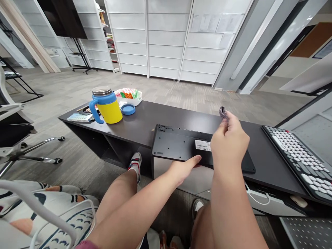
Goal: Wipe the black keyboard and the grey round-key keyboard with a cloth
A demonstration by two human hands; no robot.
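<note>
A black keyboard (176,143) lies with its underside up across the dark tabletop, a white label (203,145) near its middle. My left hand (183,169) grips its near edge, thumb on top and the other fingers hidden underneath. Above the keyboard's right part, my right hand (229,138) is closed on a small bunched dark patterned cloth (223,112), whose tip sticks out past the thumb and forefinger. My right wrist and forearm hide part of the keyboard.
Left on the table (140,128) stand a yellow and blue mug (110,109), its blue lid (128,109) and a white basket (136,100) of colourful packets. A second keyboard (301,155) with white keys lies at right. A white cable (256,197) hangs below the tabletop.
</note>
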